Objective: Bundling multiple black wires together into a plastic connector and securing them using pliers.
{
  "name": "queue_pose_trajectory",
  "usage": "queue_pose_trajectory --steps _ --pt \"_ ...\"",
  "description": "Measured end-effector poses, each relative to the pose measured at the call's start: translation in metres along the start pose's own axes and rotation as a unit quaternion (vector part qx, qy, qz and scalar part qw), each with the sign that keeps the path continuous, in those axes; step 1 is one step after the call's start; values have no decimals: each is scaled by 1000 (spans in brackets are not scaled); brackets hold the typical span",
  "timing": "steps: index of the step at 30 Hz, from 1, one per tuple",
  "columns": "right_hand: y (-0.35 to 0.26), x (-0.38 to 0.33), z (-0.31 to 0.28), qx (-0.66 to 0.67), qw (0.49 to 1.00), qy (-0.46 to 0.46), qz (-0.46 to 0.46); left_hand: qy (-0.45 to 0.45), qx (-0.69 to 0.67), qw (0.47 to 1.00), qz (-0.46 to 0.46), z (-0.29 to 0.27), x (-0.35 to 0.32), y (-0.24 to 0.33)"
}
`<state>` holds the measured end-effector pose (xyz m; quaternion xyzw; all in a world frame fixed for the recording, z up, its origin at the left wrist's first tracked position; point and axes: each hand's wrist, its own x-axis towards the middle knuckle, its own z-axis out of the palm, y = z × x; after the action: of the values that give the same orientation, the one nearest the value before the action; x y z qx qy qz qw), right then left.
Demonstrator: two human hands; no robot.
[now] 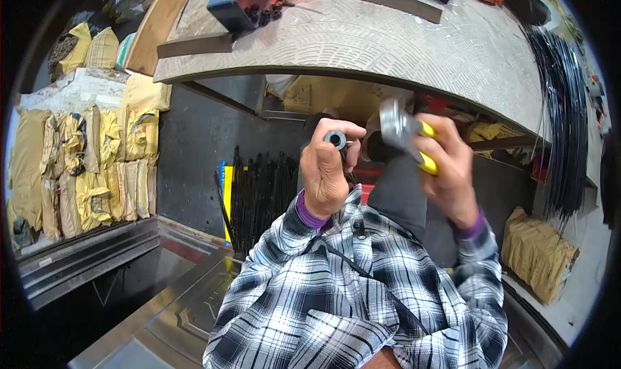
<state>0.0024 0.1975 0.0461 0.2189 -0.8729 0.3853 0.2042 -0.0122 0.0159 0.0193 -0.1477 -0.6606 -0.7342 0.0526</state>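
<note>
In the middle, my left hand (326, 168) is closed around a short dark tube (335, 138), its round open end facing up between thumb and fingers. To its right, my right hand (447, 158) grips yellow-handled pliers (404, 133). Their silver head is smeared by motion and points up and left toward the left hand, apart from the tube. Which part of the pliers is open or closed cannot be made out. Both of my forearms wear checked sleeves with purple cuffs.
A grey worktable (362, 42) spans the far side, with a blue box (236, 6) on it. Black rods (265, 201) stand left of my lap, and more dark strands (563, 110) hang over the table's right end. Yellow wrapped bundles (97, 168) lie left; a wrapped package (538, 256) stands right.
</note>
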Motion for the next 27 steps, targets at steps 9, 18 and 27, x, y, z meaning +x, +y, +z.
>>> queue_pose_trajectory --steps 9,18,27 --pt "-3 -1 -28 -230 954 -166 -95 -6 13 1000 -9 4 -4 7" --pt "-20 22 -33 -388 895 -186 -114 -31 16 999 -39 -2 -4 7" --pt "-34 42 -48 -429 851 -246 -179 -8 -15 1000 12 -5 -7 2"
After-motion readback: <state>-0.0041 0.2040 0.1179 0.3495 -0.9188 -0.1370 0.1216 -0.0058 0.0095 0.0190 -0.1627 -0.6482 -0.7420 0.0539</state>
